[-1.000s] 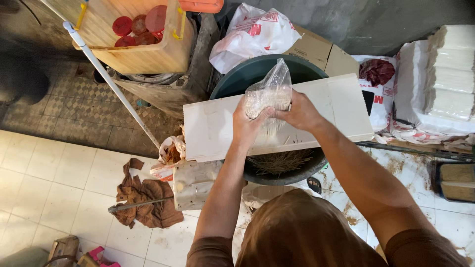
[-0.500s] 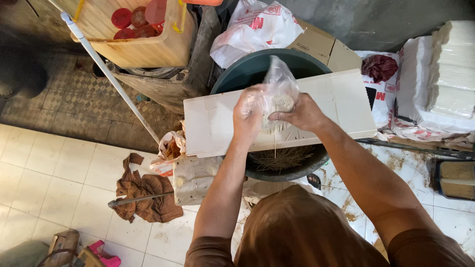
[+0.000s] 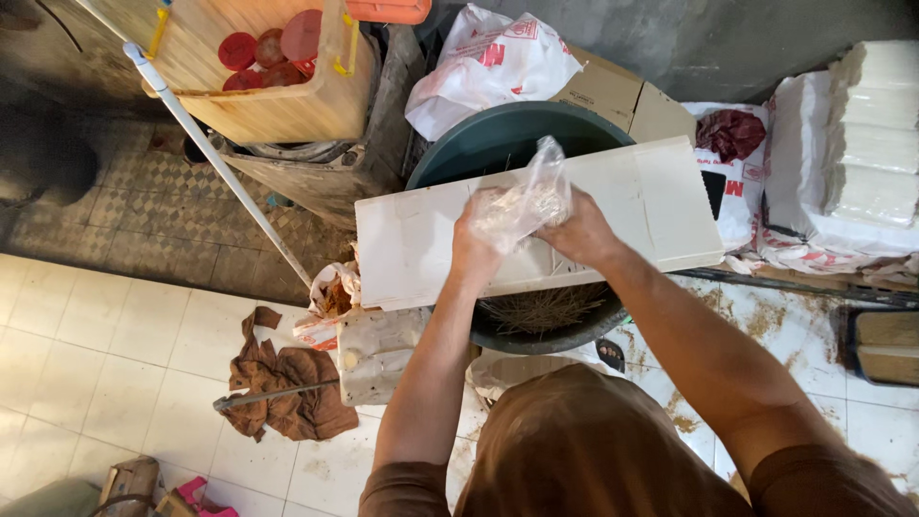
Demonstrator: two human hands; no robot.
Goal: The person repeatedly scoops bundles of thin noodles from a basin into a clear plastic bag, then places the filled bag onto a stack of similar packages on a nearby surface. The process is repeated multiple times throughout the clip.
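Note:
Both my hands grip a clear plastic bag holding thin pale strands, just above a white board that lies across a dark green tub. My left hand holds the bag's lower left part. Pressed against the bag's right side, my right hand closes around it. The bag's loose top sticks up and to the right. More thin dry strands lie inside the tub under the board's near edge.
A wooden crate with red lids and a white pole stand at the upper left. A brown rag lies on the tiled floor. White plastic bags, cardboard boxes and stacked white blocks are behind and right.
The bag stood upright and full a second ago; now it is lower, squeezed and tilted between my hands, close to the board. My hands have closed in around it.

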